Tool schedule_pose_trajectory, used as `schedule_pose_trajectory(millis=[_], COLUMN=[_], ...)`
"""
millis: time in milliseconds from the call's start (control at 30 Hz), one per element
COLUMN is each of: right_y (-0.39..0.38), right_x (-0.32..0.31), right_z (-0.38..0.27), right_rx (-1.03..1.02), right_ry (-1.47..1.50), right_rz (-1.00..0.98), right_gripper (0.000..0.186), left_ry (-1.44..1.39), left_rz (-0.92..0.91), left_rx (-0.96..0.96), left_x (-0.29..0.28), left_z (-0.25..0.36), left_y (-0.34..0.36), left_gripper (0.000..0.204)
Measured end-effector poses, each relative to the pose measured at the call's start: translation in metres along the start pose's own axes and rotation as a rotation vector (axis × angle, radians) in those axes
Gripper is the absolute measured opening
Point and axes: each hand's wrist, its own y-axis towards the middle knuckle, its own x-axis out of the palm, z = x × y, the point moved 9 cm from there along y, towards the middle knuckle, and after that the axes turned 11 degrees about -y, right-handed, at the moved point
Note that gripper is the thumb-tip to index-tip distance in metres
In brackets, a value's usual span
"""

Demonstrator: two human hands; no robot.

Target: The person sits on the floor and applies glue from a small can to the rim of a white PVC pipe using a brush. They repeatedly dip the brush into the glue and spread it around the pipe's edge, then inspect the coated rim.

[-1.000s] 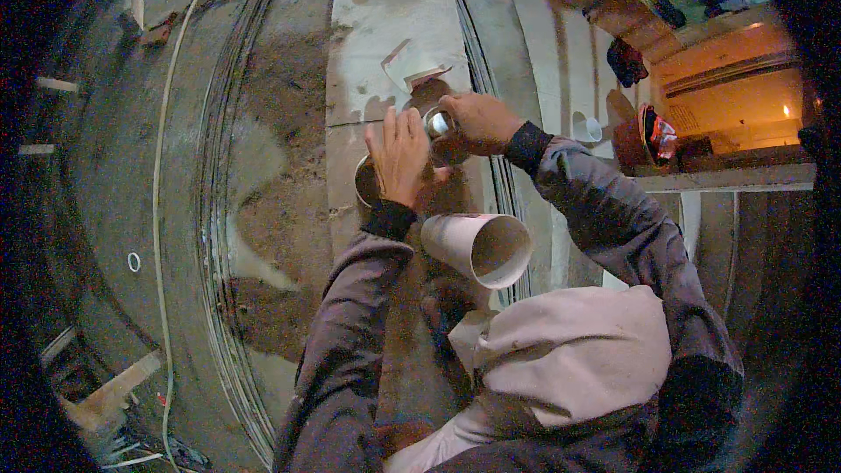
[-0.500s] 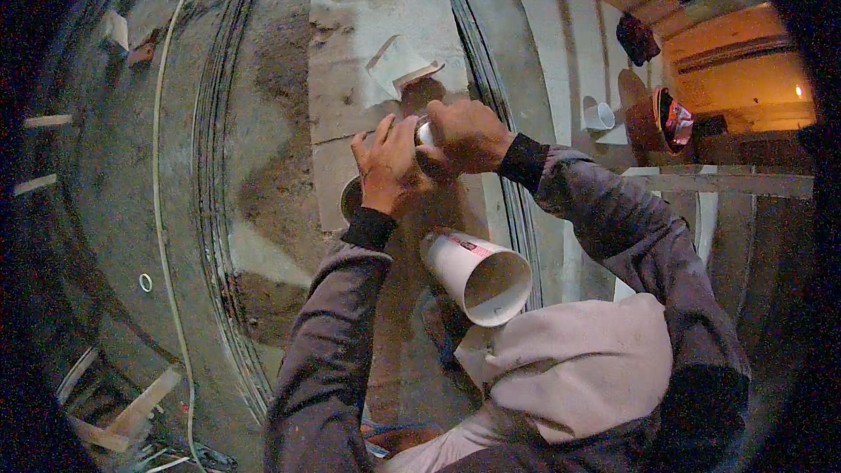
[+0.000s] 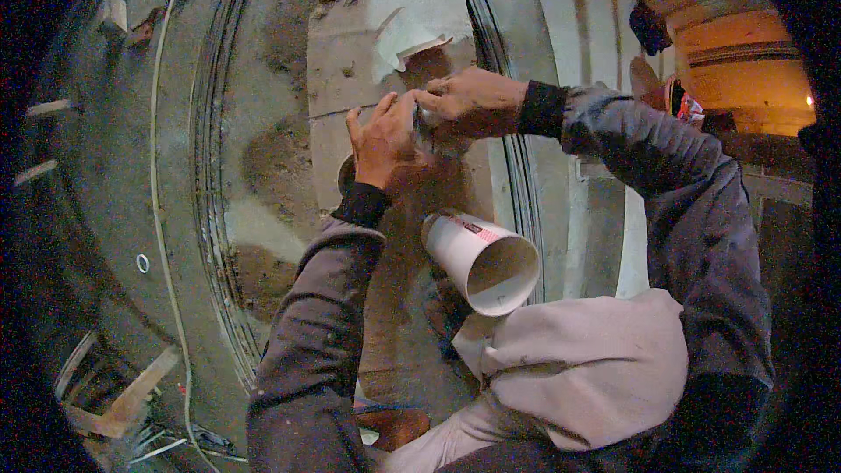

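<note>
Over the boards, my left hand [image 3: 385, 142] and my right hand [image 3: 469, 102] meet at a small pale piece [image 3: 421, 122], mostly covered by fingers. My left fingers bend around its left side, while my right fingers close on the other side. Its kind is hard to make out. Below my hands, a wide white plastic pipe [image 3: 477, 261] with red print lies slanted, its round mouth facing me. Beside my left wrist, a dark round opening [image 3: 347, 177] partly shows. A curled pale sheet [image 3: 413, 40] lies just beyond my hands.
Long dark rods [image 3: 215, 123] run along the left floor, beside a thin pale hose [image 3: 156, 158]. More dark rods [image 3: 512, 149] pass on the right. A small white ring [image 3: 143, 263] lies far left, above wood pieces [image 3: 131, 398]. Pale cloth [image 3: 569, 377] covers my lap.
My right hand and forearm have risen and shifted a little to the right, and the wrist has turned. My left hand stays around the same piece. The view has shifted slightly.
</note>
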Motion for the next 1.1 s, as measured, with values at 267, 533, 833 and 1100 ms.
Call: schedule_pose_trajectory(millis=[267, 533, 833, 1100], right_y=[-0.026, -0.013, -0.025, -0.030], right_x=[-0.031, -0.008, -0.033, -0.057], right_z=[-0.015, -0.016, -0.054, -0.045], right_rx=[0.176, 0.038, -0.295, -0.162], right_ry=[-0.248, -0.326, -0.403, -0.247], right_rz=[0.081, -0.053, -0.063, 0.119], right_gripper=[0.064, 0.040, 0.040, 0.053], left_ry=[-0.052, -0.186, -0.002, 0.058], left_rz=[0.083, 0.071, 0.059, 0.088], left_rx=[-0.066, 0.000, -0.071, -0.037], left_x=[0.001, -0.010, 0.008, -0.002], left_z=[-0.001, 0.005, -0.014, -0.002], left_y=[0.006, -0.003, 0.006, -0.005], left_gripper=[0.081, 0.077, 0.033, 0.079])
